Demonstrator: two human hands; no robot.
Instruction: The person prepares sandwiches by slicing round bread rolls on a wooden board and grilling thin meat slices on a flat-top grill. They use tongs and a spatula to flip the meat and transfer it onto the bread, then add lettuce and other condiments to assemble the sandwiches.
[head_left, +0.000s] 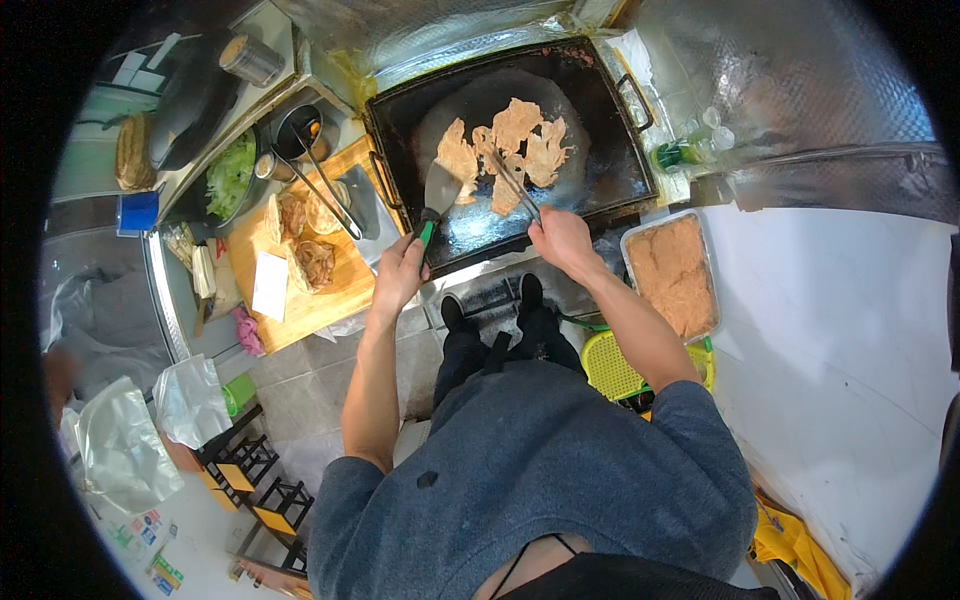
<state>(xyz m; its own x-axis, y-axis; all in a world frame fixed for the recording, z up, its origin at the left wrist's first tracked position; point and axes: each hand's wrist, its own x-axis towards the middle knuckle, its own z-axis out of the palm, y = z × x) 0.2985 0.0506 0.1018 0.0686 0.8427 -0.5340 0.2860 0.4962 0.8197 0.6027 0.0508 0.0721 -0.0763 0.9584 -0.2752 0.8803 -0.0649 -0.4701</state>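
Observation:
A black rectangular griddle (480, 82) lies before me with several pale brown pieces of thin cooked meat (517, 124) spread over its middle. My left hand (399, 274) grips the green and black handle of a metal spatula (442, 186), whose broad blade rests by the leftmost piece. In my right hand (562, 238) is a slim metal tool (517, 182), perhaps tongs or a scraper. Its far end reaches among the central pieces, and I cannot tell if it pinches one.
Left of the griddle, a wooden cutting board (244, 217) bears filled flatbreads (311, 266), a white card (270, 286) and metal tongs (322, 191). Lettuce (231, 176) fills a dark bowl. At right stand a tray of minced meat (670, 274), a yellow-green basket (611, 367) and a green bottle (679, 155).

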